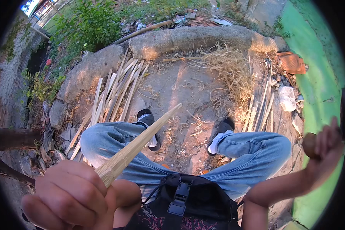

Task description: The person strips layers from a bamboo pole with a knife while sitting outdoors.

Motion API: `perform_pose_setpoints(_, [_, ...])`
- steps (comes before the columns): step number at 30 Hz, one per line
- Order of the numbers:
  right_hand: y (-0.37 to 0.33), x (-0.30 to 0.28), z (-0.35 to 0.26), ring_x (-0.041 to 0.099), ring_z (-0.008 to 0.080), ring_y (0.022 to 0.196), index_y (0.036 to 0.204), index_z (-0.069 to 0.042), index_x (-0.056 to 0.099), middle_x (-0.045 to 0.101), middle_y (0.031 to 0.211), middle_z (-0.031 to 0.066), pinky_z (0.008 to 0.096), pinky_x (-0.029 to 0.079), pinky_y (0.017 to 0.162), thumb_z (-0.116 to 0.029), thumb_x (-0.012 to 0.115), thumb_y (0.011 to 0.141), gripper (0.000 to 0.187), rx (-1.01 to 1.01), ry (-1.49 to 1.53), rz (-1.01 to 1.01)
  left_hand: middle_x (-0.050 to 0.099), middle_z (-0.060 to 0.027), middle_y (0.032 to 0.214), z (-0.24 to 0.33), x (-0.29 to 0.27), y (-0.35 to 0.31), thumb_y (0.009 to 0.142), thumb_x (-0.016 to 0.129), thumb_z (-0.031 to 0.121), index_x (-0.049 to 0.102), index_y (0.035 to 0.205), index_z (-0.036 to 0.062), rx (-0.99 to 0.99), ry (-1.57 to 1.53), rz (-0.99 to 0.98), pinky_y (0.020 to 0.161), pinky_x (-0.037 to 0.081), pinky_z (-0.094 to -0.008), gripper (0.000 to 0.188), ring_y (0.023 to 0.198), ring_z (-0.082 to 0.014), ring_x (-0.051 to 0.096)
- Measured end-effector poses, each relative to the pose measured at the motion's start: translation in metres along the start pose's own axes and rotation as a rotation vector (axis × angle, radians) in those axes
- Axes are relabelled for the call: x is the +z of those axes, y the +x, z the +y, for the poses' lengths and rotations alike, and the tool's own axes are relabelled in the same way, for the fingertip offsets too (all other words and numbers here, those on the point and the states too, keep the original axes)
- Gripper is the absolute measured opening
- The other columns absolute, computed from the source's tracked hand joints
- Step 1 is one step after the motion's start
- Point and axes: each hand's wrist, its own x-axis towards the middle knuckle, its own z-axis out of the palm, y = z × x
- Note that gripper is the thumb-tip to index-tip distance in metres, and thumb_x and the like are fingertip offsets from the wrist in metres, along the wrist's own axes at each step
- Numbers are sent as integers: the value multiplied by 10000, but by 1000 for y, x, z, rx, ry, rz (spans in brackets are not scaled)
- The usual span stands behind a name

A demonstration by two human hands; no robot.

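My left hand (71, 195) is closed around the thick end of a pale bamboo stick (142, 140), low at the left. The stick slants up and to the right over my left knee, and its thin tip ends above the ground between my feet. My right hand (326, 147) is raised at the far right edge, with fingers curled around a dark brown round handle (309, 145). What the handle belongs to is hidden past the rim. I sit with both knees in blue jeans (253, 149) spread apart.
A heap of split bamboo strips (115, 92) lies on the ground at the left. More strips (260, 109) lie at the right beside dry shavings (230, 73). A curved stone kerb (195, 38) bounds the far side, a green wall (318, 80) the right. A black bag (188, 203) rests on my lap.
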Motion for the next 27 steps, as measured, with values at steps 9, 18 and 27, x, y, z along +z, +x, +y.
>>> perform_pose_setpoints(9, [-149, 91, 219, 440, 55, 525, 1404, -113, 406, 433, 606, -24, 221, 377, 509, -392, 348, 1014, 482, 739, 56, -1003, 278, 12, 472, 1, -11, -4, 956, 427, 264, 349, 655, 126, -65, -250, 23, 383, 297, -208, 340, 366, -87, 286])
perform_pose_setpoints(18, [-204, 109, 200, 375, 52, 567, 1387, -87, 432, 362, 607, -27, 234, 337, 528, -317, 389, 1013, 441, 464, 152, -1172, 242, 51, 477, 6, -12, -2, 995, 342, 326, 305, 618, 165, -29, -89, 42, 310, 173, -228, 411, 369, -57, 187])
perform_pose_setpoints(27, [-197, 110, 197, 484, 110, 524, 1397, -174, 429, 561, 604, 94, 308, 437, 581, -371, 396, 1001, 444, 377, 24, -1311, 240, 54, 477, 8, -24, -2, 999, 320, 294, 290, 609, 181, -24, -110, 43, 319, 185, -223, 407, 376, -50, 178])
